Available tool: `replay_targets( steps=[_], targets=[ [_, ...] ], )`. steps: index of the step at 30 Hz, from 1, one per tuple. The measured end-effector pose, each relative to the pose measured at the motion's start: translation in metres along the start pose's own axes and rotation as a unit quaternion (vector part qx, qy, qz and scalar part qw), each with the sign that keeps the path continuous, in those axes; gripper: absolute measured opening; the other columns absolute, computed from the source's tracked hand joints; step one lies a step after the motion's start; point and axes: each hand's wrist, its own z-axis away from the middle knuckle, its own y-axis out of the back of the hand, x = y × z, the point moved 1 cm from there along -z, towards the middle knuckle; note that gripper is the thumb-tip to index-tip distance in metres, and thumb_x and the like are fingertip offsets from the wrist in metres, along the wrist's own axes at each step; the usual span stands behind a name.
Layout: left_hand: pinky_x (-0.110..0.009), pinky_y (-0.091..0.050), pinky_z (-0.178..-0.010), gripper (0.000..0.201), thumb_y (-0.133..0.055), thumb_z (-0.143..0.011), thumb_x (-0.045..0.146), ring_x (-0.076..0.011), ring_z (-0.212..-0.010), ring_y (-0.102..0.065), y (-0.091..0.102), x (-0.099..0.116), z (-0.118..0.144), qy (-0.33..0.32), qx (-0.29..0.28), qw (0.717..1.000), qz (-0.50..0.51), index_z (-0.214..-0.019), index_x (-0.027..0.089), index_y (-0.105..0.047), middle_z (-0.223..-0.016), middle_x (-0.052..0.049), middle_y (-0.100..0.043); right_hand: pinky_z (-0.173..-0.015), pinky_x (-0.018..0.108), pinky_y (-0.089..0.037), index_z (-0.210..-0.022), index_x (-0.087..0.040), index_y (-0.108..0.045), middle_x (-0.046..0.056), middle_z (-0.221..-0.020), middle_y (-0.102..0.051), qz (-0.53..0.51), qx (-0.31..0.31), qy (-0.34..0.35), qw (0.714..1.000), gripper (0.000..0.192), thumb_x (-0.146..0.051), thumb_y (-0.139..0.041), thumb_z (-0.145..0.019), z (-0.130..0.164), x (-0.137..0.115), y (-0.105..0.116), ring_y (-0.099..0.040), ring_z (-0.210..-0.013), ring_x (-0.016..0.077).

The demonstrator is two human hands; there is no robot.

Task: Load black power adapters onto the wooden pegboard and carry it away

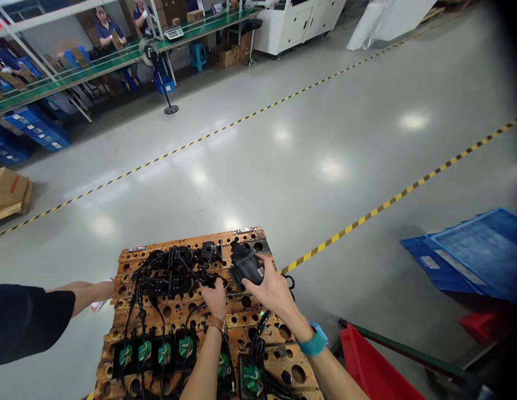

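My right hand [272,286] grips a black plastic housing [245,262] with ribbed slots, at the right end of a wooden board [279,347] full of round holes. Just left of it, my left hand [215,297] is closed at a dark cabled part, its fingertips partly hidden. Beyond that hand lies a cluster of round black finned units [183,255] with cables. Nearer to me, several open black boxes [144,353] show green circuit boards with coloured wires. Another box with a circuit board [253,379] sits below my right wrist.
A red bin [375,366] stands close on the right, with blue folded sheets or crates [471,255] beyond it. A person's leg [81,291] is at the left edge. Yellow-black tape [346,230] marks the floor. Far off, people sit at a green workbench [95,64] behind a standing fan [152,55].
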Motion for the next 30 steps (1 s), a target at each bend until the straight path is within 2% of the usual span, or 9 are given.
replay_targets(
  steps=[2, 6, 9, 12, 15, 18, 21, 25, 30],
  targets=[
    [-0.044, -0.058, -0.079, 0.022, -0.058, -0.073, 0.039, -0.0289, -0.079, -0.069, 0.01, 0.001, 0.002, -0.014, -0.002, 1.0, 0.013, -0.078, 0.017, -0.061, -0.079, -0.015, -0.071, -0.068, 0.033, -0.046, -0.145, -0.023, -0.035, 0.013, -0.121, -0.065, 0.058, -0.016, 0.027, 0.998, 0.071, -0.039, -0.064, -0.082, 0.0, 0.003, -0.004, -0.067, -0.09, 0.028],
    [-0.046, -0.054, -0.095, 0.037, -0.057, -0.072, 0.037, -0.0301, -0.1, -0.067, 0.02, 0.006, 0.009, -0.042, 0.012, 0.999, 0.02, -0.101, 0.015, -0.058, -0.105, -0.019, -0.069, -0.07, 0.034, -0.046, -0.145, -0.022, -0.04, 0.011, -0.125, -0.064, 0.166, -0.056, 0.096, 0.98, 0.071, -0.03, -0.062, -0.079, -0.003, 0.008, -0.02, -0.067, -0.093, 0.0293],
    [-0.049, -0.05, -0.103, 0.048, -0.056, -0.074, 0.037, -0.0321, -0.112, -0.063, 0.025, 0.011, 0.015, -0.048, 0.024, 0.999, 0.011, -0.116, 0.013, -0.05, -0.118, -0.024, -0.064, -0.073, 0.035, -0.049, -0.14, -0.02, -0.047, 0.011, -0.117, -0.067, 0.273, -0.079, 0.133, 0.95, 0.065, -0.026, -0.063, -0.077, -0.01, 0.005, -0.033, -0.068, -0.097, 0.0315],
    [-0.053, -0.05, -0.103, 0.052, -0.057, -0.076, 0.038, -0.0355, -0.112, -0.062, 0.031, 0.017, 0.022, -0.04, 0.037, 0.998, -0.013, -0.119, 0.01, -0.046, -0.12, -0.027, -0.06, -0.075, 0.036, -0.053, -0.13, -0.018, -0.054, 0.012, -0.115, -0.067, 0.356, -0.11, 0.175, 0.911, 0.057, -0.025, -0.068, -0.075, -0.024, -0.003, -0.046, -0.069, -0.097, 0.0319],
    [-0.052, -0.054, -0.097, 0.05, -0.056, -0.082, 0.041, -0.0365, -0.108, -0.065, 0.036, 0.022, 0.027, -0.034, 0.018, 0.998, -0.053, -0.12, 0.01, -0.046, -0.116, -0.027, -0.062, -0.075, 0.037, -0.055, -0.122, -0.016, -0.058, 0.014, -0.11, -0.068, 0.388, -0.136, 0.214, 0.886, 0.049, -0.02, -0.072, -0.075, -0.039, -0.017, -0.063, -0.069, -0.095, 0.032],
    [-0.051, -0.055, -0.096, 0.056, -0.051, -0.09, 0.047, -0.0382, -0.115, -0.064, 0.037, 0.021, 0.031, -0.037, 0.003, 0.995, -0.095, -0.13, 0.008, -0.044, -0.124, -0.03, -0.061, -0.076, 0.04, -0.056, -0.119, -0.011, -0.06, 0.018, -0.106, -0.066, 0.421, -0.15, 0.237, 0.863, 0.04, -0.019, -0.07, -0.082, -0.048, -0.033, -0.085, -0.068, -0.095, 0.0333],
    [-0.052, -0.051, -0.104, 0.061, -0.046, -0.095, 0.047, -0.04, -0.129, -0.058, 0.035, 0.016, 0.03, -0.056, 0.008, 0.992, -0.113, -0.139, 0.005, -0.041, -0.137, -0.033, -0.055, -0.074, 0.043, -0.055, -0.113, -0.005, -0.063, 0.023, -0.104, -0.064, 0.457, -0.145, 0.229, 0.847, 0.025, -0.014, -0.056, -0.091, -0.051, -0.045, -0.107, -0.066, -0.095, 0.0344],
    [-0.056, -0.046, -0.109, 0.065, -0.041, -0.096, 0.045, -0.0439, -0.135, -0.053, 0.034, 0.008, 0.023, -0.071, 0.023, 0.991, -0.112, -0.142, 0.0, -0.039, -0.142, -0.037, -0.05, -0.067, 0.041, -0.053, -0.103, -0.003, -0.067, 0.023, -0.096, -0.065, 0.492, -0.146, 0.224, 0.828, 0.028, -0.001, -0.043, -0.089, -0.05, -0.057, -0.128, -0.063, -0.094, 0.0345],
    [-0.052, -0.052, -0.102, 0.062, -0.051, -0.094, 0.041, -0.039, -0.129, -0.06, 0.037, 0.0, 0.012, -0.045, 0.04, 0.993, -0.1, -0.147, 0.011, -0.04, -0.139, -0.029, -0.059, -0.065, 0.046, -0.055, -0.103, 0.0, -0.069, 0.025, -0.097, -0.067, 0.507, -0.181, 0.239, 0.808, 0.024, -0.003, -0.051, -0.086, -0.052, -0.074, -0.135, -0.064, -0.093, 0.0375]
  ],
)
